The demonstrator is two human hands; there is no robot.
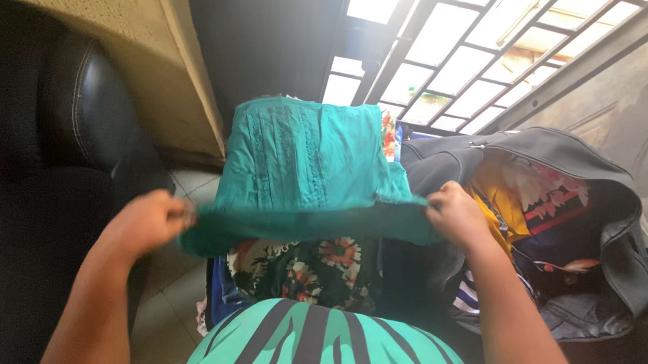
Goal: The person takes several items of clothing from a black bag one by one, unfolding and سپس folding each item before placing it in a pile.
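Our left hand (150,220) and right hand (456,213) pinch the soft, pleated teal garment (304,170), stretched above a grey open bag (592,222).

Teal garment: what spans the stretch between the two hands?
In the head view, only the teal garment itself: its folded edge runs from the left hand to the right hand.

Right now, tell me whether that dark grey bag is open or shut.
Open: the dark grey bag gapes, its mouth showing yellow and patterned clothes inside.
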